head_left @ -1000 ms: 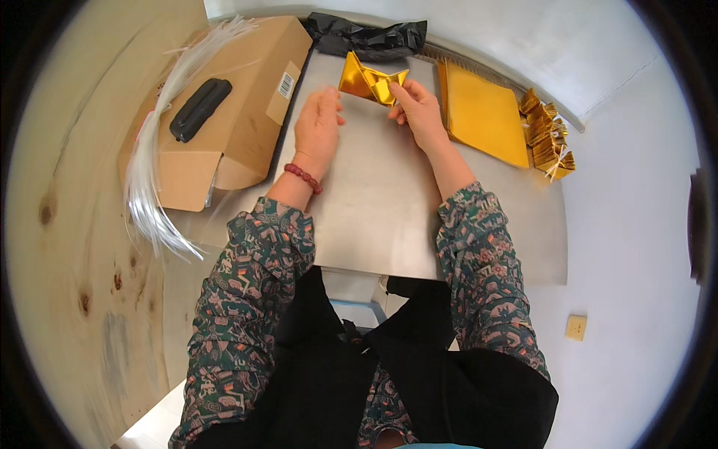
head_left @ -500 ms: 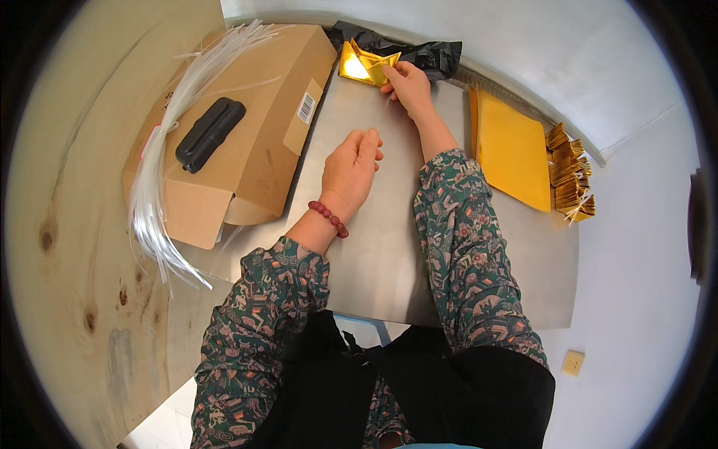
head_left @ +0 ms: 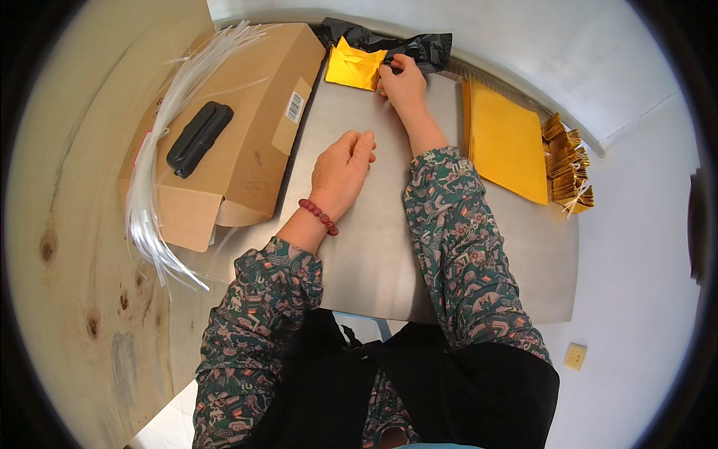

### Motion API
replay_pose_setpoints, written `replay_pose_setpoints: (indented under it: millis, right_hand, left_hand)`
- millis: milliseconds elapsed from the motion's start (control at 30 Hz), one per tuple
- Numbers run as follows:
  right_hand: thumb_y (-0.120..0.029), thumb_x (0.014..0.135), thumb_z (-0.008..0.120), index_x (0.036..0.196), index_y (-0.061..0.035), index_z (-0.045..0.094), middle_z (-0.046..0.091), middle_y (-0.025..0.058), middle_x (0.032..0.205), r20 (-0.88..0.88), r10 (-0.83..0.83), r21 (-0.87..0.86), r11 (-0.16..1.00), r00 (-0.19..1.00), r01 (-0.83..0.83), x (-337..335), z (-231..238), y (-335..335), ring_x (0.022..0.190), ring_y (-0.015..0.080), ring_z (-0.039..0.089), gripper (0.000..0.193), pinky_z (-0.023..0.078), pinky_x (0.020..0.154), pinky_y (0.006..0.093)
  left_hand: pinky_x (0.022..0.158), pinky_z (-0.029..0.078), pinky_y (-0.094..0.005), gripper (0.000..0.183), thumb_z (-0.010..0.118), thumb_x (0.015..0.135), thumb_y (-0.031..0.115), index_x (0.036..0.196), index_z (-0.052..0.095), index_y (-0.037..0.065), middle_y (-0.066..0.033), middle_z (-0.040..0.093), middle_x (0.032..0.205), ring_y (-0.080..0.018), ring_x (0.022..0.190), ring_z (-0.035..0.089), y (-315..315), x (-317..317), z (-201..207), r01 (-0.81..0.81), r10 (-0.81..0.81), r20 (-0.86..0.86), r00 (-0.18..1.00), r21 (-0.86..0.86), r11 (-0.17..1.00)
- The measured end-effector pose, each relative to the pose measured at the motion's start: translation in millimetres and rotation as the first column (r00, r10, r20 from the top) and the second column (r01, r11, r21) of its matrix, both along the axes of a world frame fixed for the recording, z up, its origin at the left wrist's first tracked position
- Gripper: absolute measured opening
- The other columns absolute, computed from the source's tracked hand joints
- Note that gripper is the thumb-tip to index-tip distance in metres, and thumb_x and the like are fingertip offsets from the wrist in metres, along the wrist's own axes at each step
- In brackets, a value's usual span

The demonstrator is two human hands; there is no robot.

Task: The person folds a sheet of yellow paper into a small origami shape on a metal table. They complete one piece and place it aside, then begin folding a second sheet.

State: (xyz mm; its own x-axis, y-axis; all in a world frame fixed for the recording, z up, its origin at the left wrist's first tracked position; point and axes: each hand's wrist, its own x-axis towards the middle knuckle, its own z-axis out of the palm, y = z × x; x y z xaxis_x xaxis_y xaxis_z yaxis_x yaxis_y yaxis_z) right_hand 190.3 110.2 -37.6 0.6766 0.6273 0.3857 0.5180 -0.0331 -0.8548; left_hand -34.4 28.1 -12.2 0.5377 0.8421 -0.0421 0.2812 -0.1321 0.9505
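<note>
At the far side of the metal table, a shiny folded sheet of gold paper [head_left: 351,69] lies beside black crumpled plastic. My right hand [head_left: 402,84] is at its right edge, fingers curled and thumb against the paper's corner. Nearer me, my left hand [head_left: 342,166] rests over the table's middle with its fingers curled in and the thumb on top. Its palm faces away, so whatever it may hold is hidden. A dark red bead bracelet [head_left: 319,217] circles the left wrist.
To the left stands a cardboard box [head_left: 254,142], with a bundle of clear plastic strips [head_left: 153,142] and a black oblong case [head_left: 200,139] on top. Crumpled black plastic [head_left: 430,51] lies at the back. On the right are stacked gold sheets [head_left: 506,142] and tied pleated gold bundles [head_left: 568,168].
The gold paper has turned and settled flatter, slightly left of where it was. My right fingers have shifted to its right edge. My left hand stays nearly still.
</note>
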Motion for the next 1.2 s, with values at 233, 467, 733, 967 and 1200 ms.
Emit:
replay_pose_setpoints:
  millis: [233, 467, 733, 967, 1200]
  right_hand:
    - [-0.027, 0.081, 0.077, 0.118, -0.0194, 0.068, 0.057, 0.0059, 0.125, 0.531, 0.193, -0.156, 0.979, 0.825, -0.129, -23, 0, -15, 0.103, 0.0274, 0.068, 0.038, 0.058, 0.084, 0.0418]
    - [-0.035, 0.079, 0.083, 0.118, -0.0184, 0.066, 0.056, 0.006, 0.124, 0.539, 0.156, -0.244, 0.97, 0.828, -0.024, -32, -1, -6, 0.104, 0.0281, 0.067, 0.045, 0.058, 0.082, 0.044]
    - [-0.027, 0.084, 0.08, 0.127, -0.0125, 0.064, 0.058, 0.0075, 0.12, 0.502, 0.115, -0.135, 0.989, 0.857, -0.053, -44, 6, -41, 0.101, 0.0298, 0.067, 0.047, 0.058, 0.08, 0.0424]
    - [-0.018, 0.09, 0.073, 0.127, -0.011, 0.066, 0.066, 0.0116, 0.122, 0.541, 0.292, -0.035, 0.945, 0.789, -0.325, -68, 35, -169, 0.103, 0.0318, 0.066, 0.038, 0.056, 0.084, 0.0414]
    - [-0.035, 0.092, 0.074, 0.14, -0.0067, 0.06, 0.06, 0.0164, 0.145, 0.662, 0.051, -0.14, 0.988, 0.747, 0.057, 7, 44, -270, 0.136, 0.0341, 0.052, 0.057, 0.04, 0.113, 0.0483]
  left_hand:
    - [0.074, 0.054, -0.0401, 0.041, 0.054, 0.105, 0.045, 0.1, 0.069, 0.006, -0.0071, 0.076, 0.086, -0.0272, 0.079, 0.072, -1, -2, -4, 0.021, -0.019, -0.05, 0.999, 0.044, 0.999]
    - [0.075, 0.054, -0.0418, 0.039, 0.057, 0.103, 0.043, 0.1, 0.07, 0.007, -0.0075, 0.076, 0.086, -0.0294, 0.082, 0.073, -2, -5, 0, 0.032, -0.028, -0.087, 0.996, 0.041, 0.999]
    - [0.071, 0.053, -0.0281, 0.033, 0.061, 0.104, 0.037, 0.102, 0.07, 0.005, -0.0023, 0.073, 0.083, -0.0112, 0.074, 0.067, 1, -7, -2, 0.054, -0.039, -0.139, 0.99, 0.101, 0.993]
    - [0.073, 0.053, -0.029, 0.026, 0.063, 0.101, 0.03, 0.104, 0.071, 0.005, -0.0037, 0.074, 0.085, -0.0126, 0.078, 0.068, 1, -10, -1, 0.046, -0.024, -0.109, 0.994, 0.201, 0.978]
    - [0.074, 0.054, -0.0294, 0.022, 0.066, 0.1, 0.026, 0.107, 0.071, 0.006, -0.0027, 0.073, 0.089, -0.0126, 0.08, 0.066, 6, -12, -5, 0.085, -0.069, -0.081, 0.994, 0.211, 0.974]
